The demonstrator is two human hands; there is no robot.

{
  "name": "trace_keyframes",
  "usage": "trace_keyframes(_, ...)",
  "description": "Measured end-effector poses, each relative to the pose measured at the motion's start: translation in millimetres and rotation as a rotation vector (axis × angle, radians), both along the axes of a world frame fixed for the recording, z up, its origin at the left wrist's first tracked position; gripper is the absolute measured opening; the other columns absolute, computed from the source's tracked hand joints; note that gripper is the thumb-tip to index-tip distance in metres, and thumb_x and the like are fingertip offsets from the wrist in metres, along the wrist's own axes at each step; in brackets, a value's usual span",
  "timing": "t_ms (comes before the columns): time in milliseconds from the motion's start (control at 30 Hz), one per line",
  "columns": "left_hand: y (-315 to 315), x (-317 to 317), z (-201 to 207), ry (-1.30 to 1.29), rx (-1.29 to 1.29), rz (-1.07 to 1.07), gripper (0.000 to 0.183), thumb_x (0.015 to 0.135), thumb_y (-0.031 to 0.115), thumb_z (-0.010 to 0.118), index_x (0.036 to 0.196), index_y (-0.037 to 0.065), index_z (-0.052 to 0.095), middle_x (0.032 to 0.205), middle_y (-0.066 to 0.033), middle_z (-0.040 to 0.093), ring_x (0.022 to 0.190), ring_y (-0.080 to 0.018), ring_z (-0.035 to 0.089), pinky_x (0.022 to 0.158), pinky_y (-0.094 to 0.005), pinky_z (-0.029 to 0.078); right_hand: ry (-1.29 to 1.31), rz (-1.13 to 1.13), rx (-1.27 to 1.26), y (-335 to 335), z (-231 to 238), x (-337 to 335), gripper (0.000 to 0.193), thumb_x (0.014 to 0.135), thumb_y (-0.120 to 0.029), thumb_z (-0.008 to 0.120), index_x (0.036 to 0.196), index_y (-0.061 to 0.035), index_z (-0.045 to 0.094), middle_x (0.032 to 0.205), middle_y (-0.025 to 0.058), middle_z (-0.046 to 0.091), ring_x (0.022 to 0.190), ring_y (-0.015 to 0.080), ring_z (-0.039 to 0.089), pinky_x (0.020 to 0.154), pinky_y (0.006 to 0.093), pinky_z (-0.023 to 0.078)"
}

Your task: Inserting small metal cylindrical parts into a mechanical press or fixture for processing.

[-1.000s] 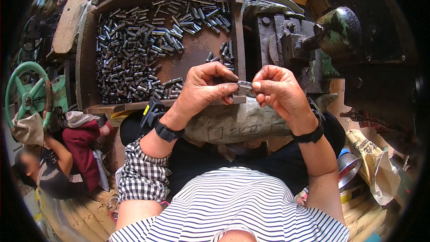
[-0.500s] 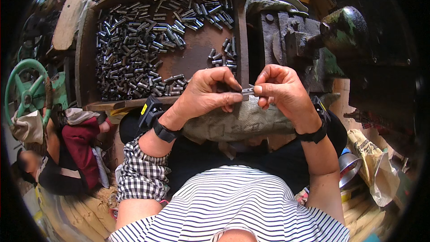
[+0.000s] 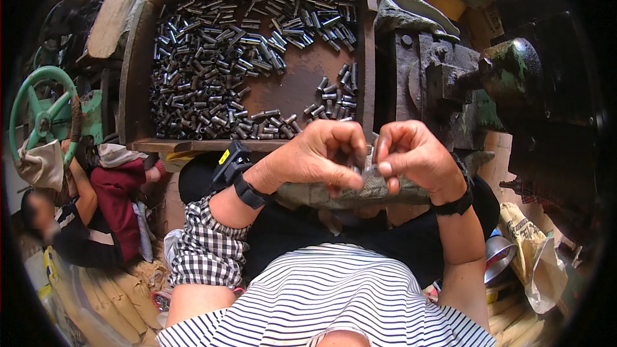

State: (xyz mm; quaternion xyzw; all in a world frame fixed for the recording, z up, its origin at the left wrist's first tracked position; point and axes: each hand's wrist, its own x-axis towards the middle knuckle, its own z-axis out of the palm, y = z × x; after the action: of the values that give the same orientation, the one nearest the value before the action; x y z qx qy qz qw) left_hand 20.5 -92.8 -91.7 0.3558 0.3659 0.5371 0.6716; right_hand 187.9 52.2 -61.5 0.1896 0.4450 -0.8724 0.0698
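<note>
My left hand (image 3: 315, 157) and my right hand (image 3: 418, 160) meet fingertip to fingertip in front of the tray's near right corner. Pinched between them is a short metal tube (image 3: 371, 171), mostly covered by the fingers and somewhat blurred. Each thumb presses against its curled fingers, one hand at either end of the piece. Just beyond, a wooden tray (image 3: 257, 146) holds many short metal tubes (image 3: 205, 83), heaped on its left and far sides. A smaller group of tubes (image 3: 333, 96) lies by its right wall.
An oily machine (image 3: 443, 83) with a dark spindle stands at the right. Sackcloth (image 3: 340, 196) hangs below my hands. A green handwheel (image 3: 44, 115) and a seated person (image 3: 77, 218) are at the left. A metal bowl (image 3: 500, 258) and a paper sack (image 3: 530, 244) sit lower right.
Both hands have come back toward my body, away from the tray's edge, still pinching the metal tube. The view has shifted a little, so the tray appears farther right.
</note>
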Motion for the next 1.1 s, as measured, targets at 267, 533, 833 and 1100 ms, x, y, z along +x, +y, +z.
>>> trace_keyframes(267,3.0,-5.6,-1.2,0.088,0.115,-0.229,0.038,0.071,0.007,0.078,0.098,0.001,0.052,0.089,-0.0019,0.054,0.082,-0.0084,0.054,0.069,-0.0237,0.045,-0.03,0.033,0.038,-13.8,-6.2,-5.8,0.014,0.073,0.003,0.069,0.081,0.0014,0.057,0.072,0.0087,0.063,0.055,0.0137,0.063,0.05,0.0219,0.052)
trace_keyframes(533,-0.1,-45.7,-3.5,0.367,-0.031,0.332,0.027,0.088,0.008,0.053,0.115,0.004,0.047,0.088,-0.0051,0.061,0.065,-0.0059,0.058,0.046,-0.0149,0.042,0.106,-0.363,0.441,-4.3,-17.8,-54.8,0.018,0.082,-0.012,0.066,0.091,0.001,0.057,0.076,0.0098,0.064,0.057,0.0134,0.063,0.047,0.0216,0.048)
trace_keyframes(833,40.0,-42.4,-25.1,1.584,0.044,0.553,0.027,0.075,0.011,0.062,0.095,0.002,0.045,0.084,-0.023,0.057,0.078,-0.0406,0.059,0.066,-0.0465,0.049,-0.14,-0.115,2.613,55.6,-35.6,-183.4,0.019,0.074,-0.007,0.055,0.092,0.0015,0.056,0.09,0.0155,0.059,0.079,0.0255,0.062,0.064,0.0319,0.053)
trace_keyframes(1100,41.5,-56.9,-45.8,1.611,0.021,0.4,0.025,0.075,0.012,0.063,0.091,-0.001,0.05,0.073,-0.0219,0.061,0.073,-0.0397,0.061,0.064,-0.0462,0.05,0.04,0.082,2.45,52.1,-43.8,-179.4,0.011,0.076,-0.006,0.053,0.085,0.0005,0.055,0.085,0.0193,0.057,0.078,0.0319,0.062,0.066,0.0381,0.053)
